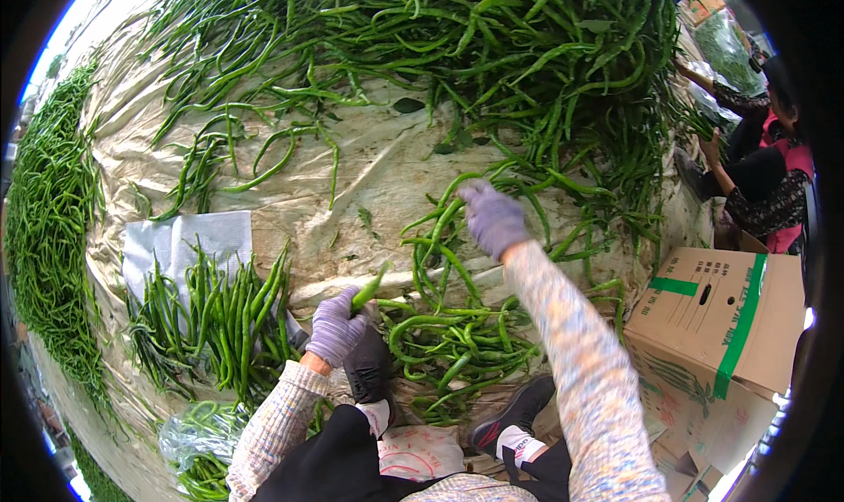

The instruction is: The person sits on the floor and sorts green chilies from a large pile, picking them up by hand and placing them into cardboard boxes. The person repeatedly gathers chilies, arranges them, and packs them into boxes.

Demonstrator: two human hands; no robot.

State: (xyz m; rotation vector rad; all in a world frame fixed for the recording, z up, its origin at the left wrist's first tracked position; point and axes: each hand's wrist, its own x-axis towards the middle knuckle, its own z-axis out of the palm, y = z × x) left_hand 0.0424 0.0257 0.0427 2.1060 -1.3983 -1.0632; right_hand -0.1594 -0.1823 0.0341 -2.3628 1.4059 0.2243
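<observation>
Both hands wear purple knit gloves. My left hand (336,324) is closed around a green chili pepper (370,287), whose end points up and to the right. My right hand (493,218) reaches over long green peppers (438,228) on the beige cloth (389,139); its fingertips touch them, but whether they grip one I cannot tell. Left of my left hand, a bunch of straight peppers (231,317) lies side by side, partly on a white mesh sheet (191,238). Between my feet and hands is a loose heap of curled peppers (461,344).
A big pile of peppers (527,47) fills the far side, another heap (49,238) the left edge. Cardboard boxes (705,304) stand at the right. Beyond them sits a co-worker (765,166) holding peppers. A clear plastic bag (201,429) with peppers is at lower left.
</observation>
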